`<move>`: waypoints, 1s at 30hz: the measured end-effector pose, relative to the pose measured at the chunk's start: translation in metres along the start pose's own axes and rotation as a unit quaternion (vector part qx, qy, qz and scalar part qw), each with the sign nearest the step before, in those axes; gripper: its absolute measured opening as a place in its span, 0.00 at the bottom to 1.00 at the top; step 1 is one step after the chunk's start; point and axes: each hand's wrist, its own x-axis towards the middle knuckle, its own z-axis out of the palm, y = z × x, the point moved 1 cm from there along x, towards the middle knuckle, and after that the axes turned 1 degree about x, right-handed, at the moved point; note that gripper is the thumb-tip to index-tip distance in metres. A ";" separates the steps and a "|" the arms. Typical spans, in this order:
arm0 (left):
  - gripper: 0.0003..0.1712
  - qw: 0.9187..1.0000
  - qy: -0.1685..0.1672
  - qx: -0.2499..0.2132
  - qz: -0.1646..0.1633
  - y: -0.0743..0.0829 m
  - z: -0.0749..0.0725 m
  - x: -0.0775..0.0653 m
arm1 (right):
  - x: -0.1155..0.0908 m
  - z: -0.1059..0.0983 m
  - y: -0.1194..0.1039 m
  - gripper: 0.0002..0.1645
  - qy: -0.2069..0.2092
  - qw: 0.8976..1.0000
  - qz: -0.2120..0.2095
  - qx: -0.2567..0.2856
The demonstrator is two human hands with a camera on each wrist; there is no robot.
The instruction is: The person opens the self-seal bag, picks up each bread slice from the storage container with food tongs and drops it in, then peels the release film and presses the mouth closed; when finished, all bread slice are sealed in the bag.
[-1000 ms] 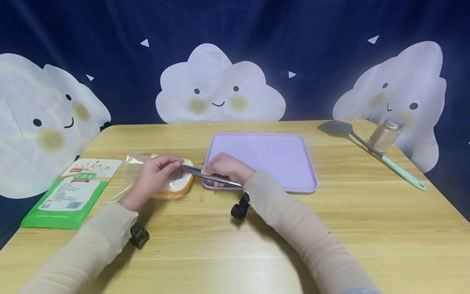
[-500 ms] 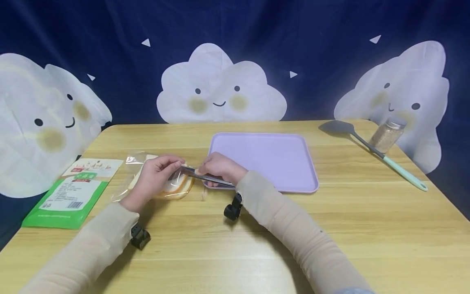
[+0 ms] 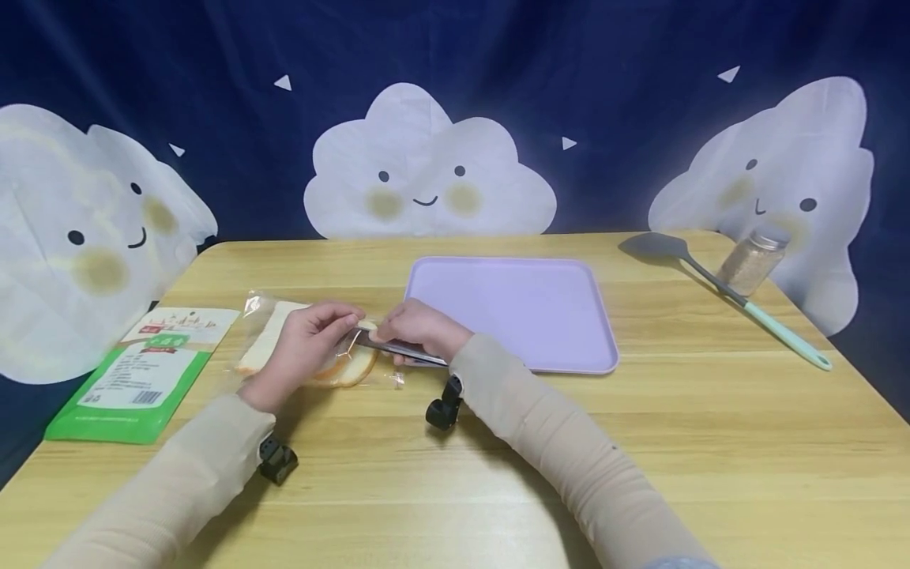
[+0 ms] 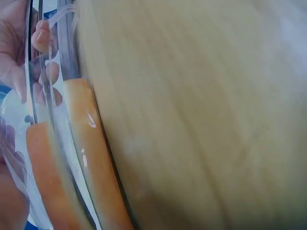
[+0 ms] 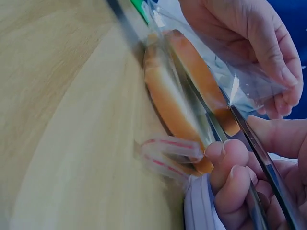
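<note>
While pinching the clear bag (image 5: 249,88) in the left grip (image 3: 309,338), grasping metal tongs (image 5: 266,167) in the right grip (image 3: 426,328). Can see bread slices (image 5: 194,72) in the bag, left of the purple tray (image 3: 526,316), partly hidden behind the left grip; cannot clearly make out the tongs' tips.

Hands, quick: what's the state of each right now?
Left hand: closed, pinching the clear bag.
Right hand: closed, holding the tongs.
</note>
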 end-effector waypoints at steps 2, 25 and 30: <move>0.07 1.000 -0.004 -0.009 -0.001 0.001 0.001 0.000 | 0.000 0.001 -0.001 0.06 0.000 1.000 -0.006 0.000; 0.11 0.999 0.008 0.026 -0.042 -0.001 -0.010 0.002 | -0.007 -0.016 0.005 0.12 -0.065 0.997 -0.015 0.029; 0.10 0.998 0.025 0.051 -0.024 0.001 -0.013 0.004 | -0.016 -0.025 0.004 0.15 -0.057 0.998 -0.025 0.009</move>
